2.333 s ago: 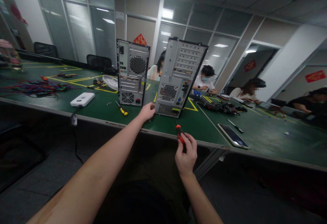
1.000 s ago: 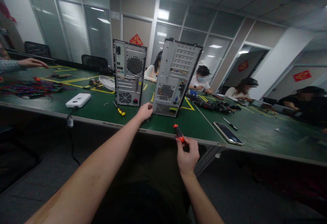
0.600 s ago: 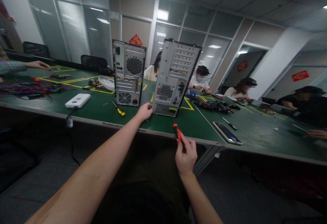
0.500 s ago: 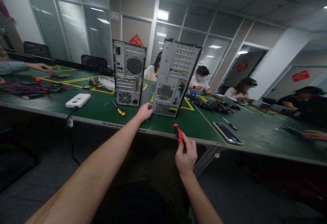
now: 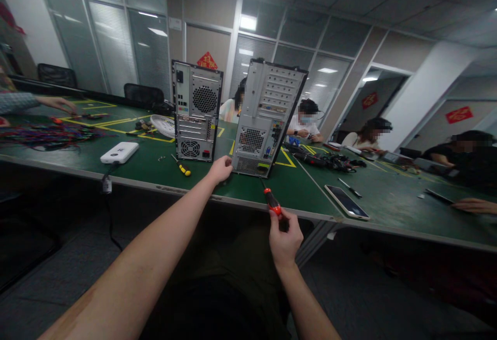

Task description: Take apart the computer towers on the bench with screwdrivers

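A silver-and-black computer tower [image 5: 267, 117] stands upright, its back panel facing me. My left hand [image 5: 222, 169] is at this tower's lower left edge, fingers curled against the casing. My right hand [image 5: 286, 235] is closed on the butt end of a screwdriver [image 5: 272, 201] with a red and black handle. The screwdriver's thin shaft points toward the bottom edge of the tower; whether its tip touches a screw is too small to tell. To the left stands a second, smaller computer tower [image 5: 196, 112], and a yellow and black screwdriver [image 5: 182, 168] lies in front of it.
On the green table [image 5: 155, 172] are a white power bank [image 5: 119, 152] with a cable, several small screws [image 5: 161, 158], a white basket [image 5: 162, 125], coloured wires [image 5: 50, 134], black cables [image 5: 330, 160], a phone [image 5: 347, 202] and a pen [image 5: 349, 188]. Several people work around it.
My right hand has shifted slightly down and to the right, with its grip at the end of the screwdriver's handle. My left hand and both towers have stayed in place.
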